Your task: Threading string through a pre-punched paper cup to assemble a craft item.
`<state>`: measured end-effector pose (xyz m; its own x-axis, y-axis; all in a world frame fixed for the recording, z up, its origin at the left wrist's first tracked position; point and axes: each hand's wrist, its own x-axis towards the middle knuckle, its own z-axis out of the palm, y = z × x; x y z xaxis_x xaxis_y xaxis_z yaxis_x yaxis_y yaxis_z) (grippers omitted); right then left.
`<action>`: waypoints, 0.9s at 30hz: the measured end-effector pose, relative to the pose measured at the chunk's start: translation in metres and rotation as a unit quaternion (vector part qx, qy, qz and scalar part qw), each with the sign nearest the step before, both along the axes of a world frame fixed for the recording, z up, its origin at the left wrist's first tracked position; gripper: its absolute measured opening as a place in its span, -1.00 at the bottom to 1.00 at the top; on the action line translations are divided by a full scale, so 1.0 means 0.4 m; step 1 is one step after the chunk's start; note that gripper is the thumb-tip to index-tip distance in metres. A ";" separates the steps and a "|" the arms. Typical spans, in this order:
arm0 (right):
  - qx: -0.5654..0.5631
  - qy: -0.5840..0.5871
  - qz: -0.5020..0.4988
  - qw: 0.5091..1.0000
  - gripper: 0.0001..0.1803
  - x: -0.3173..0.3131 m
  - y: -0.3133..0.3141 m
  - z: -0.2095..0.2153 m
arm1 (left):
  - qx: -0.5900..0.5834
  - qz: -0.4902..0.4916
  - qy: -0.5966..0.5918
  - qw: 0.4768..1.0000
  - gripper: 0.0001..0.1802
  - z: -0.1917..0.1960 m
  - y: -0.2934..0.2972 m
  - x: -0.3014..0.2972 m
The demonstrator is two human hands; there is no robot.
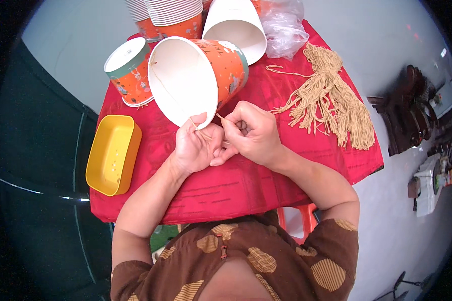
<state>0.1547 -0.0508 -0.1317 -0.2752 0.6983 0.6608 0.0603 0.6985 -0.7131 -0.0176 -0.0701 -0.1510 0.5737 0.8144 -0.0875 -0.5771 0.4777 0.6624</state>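
A large paper bucket (231,67), orange printed outside and white inside, lies tilted with its mouth facing left and toward me. A thin tan string (161,83) runs from a knot near the far rim down across the inside. My left hand (198,145) is closed at the near rim, palm up, with tan string crossing its thumb and fingers. Right beside it, my right hand (251,133) pinches a short string end between thumb and forefinger. Its other fingers are curled, and the two hands' fingers meet below the rim.
A tan string bundle (331,95) lies at right. An upturned orange bucket (130,75) stands left, above a yellow plastic tub (128,155) holding small bits. Behind are stacked buckets (173,15), another tipped bucket (236,30) and a clear plastic bag (285,32). A red cloth (226,193) covers the table.
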 end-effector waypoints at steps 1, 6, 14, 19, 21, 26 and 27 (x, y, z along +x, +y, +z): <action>0.001 -0.003 0.000 1.000 -0.80 0.001 -0.001 0.001 | -0.001 0.003 0.007 1.000 -0.20 0.000 0.000 0.001; -0.003 -0.005 -0.001 1.000 -0.81 0.001 0.000 0.000 | -0.007 0.016 0.011 1.000 -0.20 -0.001 -0.003 0.004; 0.004 -0.013 -0.004 1.000 -0.82 0.001 0.001 0.001 | -0.003 0.003 0.005 1.000 -0.21 -0.002 -0.001 0.004; 0.012 -0.018 -0.009 1.000 -0.83 0.002 0.005 0.000 | -0.023 0.003 0.007 1.000 -0.21 0.004 -0.001 0.005; 0.009 -0.019 -0.009 1.000 -0.84 0.003 0.005 0.004 | -0.008 -0.003 0.011 1.000 -0.21 -0.003 0.001 0.005; 0.014 -0.019 -0.010 1.000 -0.91 0.001 0.006 0.001 | 0.002 0.013 0.019 1.000 -0.21 -0.003 -0.001 0.011; -0.011 -0.013 -0.005 1.000 -0.94 -0.001 0.007 -0.002 | 0.022 0.019 0.039 0.999 -0.22 -0.008 0.002 0.010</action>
